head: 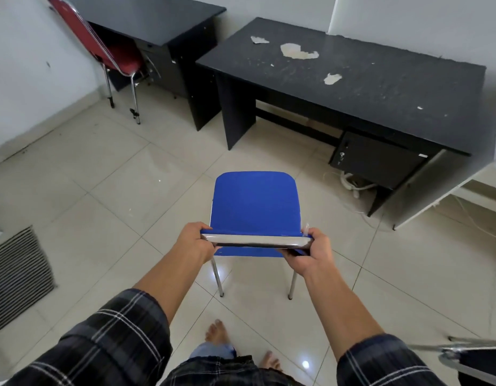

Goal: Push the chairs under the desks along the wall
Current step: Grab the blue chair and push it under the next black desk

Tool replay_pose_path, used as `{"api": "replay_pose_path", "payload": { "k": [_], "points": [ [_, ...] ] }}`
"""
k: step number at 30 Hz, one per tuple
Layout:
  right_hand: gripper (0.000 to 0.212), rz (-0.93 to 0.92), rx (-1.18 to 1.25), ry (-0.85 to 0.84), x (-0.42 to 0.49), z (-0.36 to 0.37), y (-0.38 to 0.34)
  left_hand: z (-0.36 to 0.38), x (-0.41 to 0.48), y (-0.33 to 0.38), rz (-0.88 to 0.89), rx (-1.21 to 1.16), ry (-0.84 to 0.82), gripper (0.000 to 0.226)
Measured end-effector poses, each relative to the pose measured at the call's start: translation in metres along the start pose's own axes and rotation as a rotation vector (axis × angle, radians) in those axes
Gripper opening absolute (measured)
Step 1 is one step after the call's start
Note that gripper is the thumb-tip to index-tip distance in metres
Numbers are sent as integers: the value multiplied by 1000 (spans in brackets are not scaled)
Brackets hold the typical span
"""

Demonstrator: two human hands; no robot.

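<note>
- Far left, the red chair (110, 48) sits partly tucked at the corner desk (149, 18), tilted against the wall; we judge it could scrape there if shoved.
- Centre, our left hand (195, 242) and right hand (315, 253) are wrapped tight round the chrome top rail of the blue chair (256, 204), which stands on the tiles well short of the peeling desk (352, 87).
- Right, steering off-line risks striking the drawer unit (377, 160) or snagging legs on the white cables (355, 186).
</note>
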State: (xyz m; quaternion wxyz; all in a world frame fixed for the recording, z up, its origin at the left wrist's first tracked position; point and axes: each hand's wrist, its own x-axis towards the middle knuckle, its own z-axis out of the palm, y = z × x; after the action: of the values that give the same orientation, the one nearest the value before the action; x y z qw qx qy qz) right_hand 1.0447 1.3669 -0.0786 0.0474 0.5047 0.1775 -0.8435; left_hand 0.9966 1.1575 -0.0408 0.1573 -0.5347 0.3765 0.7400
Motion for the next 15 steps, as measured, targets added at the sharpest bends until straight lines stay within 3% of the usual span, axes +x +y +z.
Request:
{"api": "replay_pose_path", "payload": {
  "k": [6,15],
  "points": [
    [38,-8,22,4,11,16,1,14,9,17,3,-11,21,10],
    [19,-59,59,29,44,86,2,64,52,90,-3,22,-9,11]
  ]
}}
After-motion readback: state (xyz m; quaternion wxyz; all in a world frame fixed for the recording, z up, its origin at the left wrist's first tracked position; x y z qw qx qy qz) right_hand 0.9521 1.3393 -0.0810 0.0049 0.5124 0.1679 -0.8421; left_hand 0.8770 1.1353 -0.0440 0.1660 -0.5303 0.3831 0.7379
